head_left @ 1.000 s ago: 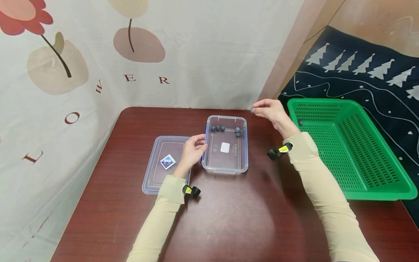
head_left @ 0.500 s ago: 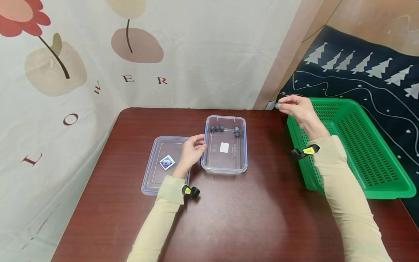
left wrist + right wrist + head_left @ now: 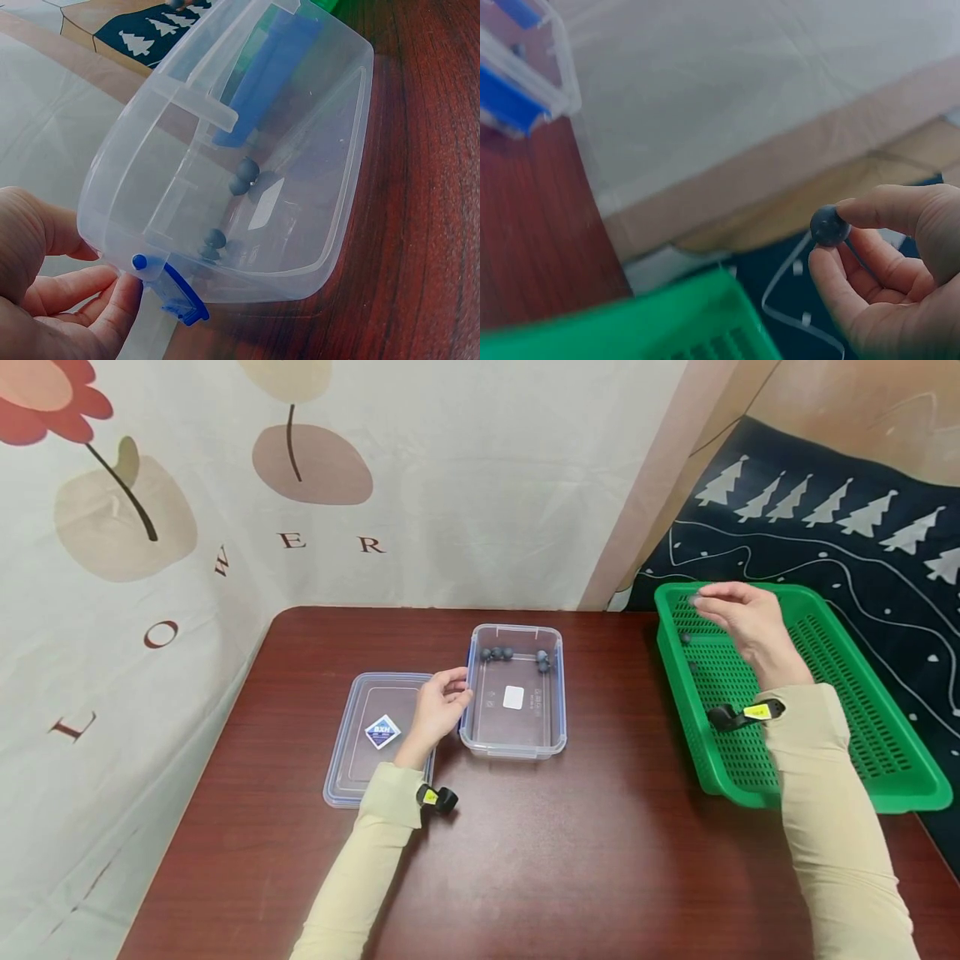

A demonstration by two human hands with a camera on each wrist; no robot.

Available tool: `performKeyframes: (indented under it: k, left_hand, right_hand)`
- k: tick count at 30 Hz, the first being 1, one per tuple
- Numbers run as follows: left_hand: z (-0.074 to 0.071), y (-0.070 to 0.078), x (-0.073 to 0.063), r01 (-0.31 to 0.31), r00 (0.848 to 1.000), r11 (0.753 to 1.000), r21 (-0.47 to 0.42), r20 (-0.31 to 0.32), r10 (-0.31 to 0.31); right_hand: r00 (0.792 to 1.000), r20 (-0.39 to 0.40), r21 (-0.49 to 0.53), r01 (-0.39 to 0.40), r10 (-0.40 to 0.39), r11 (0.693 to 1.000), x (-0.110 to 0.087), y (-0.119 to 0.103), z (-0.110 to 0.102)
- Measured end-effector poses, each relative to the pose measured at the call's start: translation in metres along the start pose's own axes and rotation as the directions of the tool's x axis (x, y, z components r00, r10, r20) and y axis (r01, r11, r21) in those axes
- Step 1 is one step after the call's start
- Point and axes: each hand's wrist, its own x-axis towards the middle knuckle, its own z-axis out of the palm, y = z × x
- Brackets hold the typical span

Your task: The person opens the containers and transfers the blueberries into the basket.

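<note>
My right hand [image 3: 753, 631] pinches one blueberry [image 3: 829, 226] between thumb and fingertips, over the far left part of the green basket [image 3: 892, 718]. Inside that basket, a blueberry [image 3: 686, 638] and another dark round one lie by the left wall. My left hand [image 3: 438, 706] holds the left side of a clear plastic container [image 3: 517, 731], its thumb and fingers at the wall beside a blue latch [image 3: 180, 292]. Several blueberries [image 3: 497, 653] sit in the container, in two small groups toward its far end.
A clear lid [image 3: 352, 760] with a blue rim and diamond sticker lies left of the container, partly under the left wrist. A printed curtain [image 3: 480, 485] hangs behind the dark red table [image 3: 540, 860]. Navy cloth [image 3: 847, 560] with white trees lies beyond the basket.
My right hand has moved right, from beyond the container's far right corner to over the basket, with the blueberry still pinched. My left hand has stayed at the container.
</note>
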Motion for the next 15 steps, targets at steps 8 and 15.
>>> performKeyframes:
  k: [8, 15]
  left_hand:
    - [0.000, -0.001, 0.001, -0.002, 1.000, 1.000, 0.004, -0.004, 0.002]
    - [-0.001, 0.000, 0.001, 0.012, 1.000, 1.000, 0.008, -0.002, -0.012]
  right_hand:
    - [0.994, -0.063, 0.141, -0.075, 0.084, 0.987, -0.002, 0.009, -0.036]
    - [0.980, -0.146, 0.185, -0.108, 0.136, 0.977, 0.001, 0.019, -0.058]
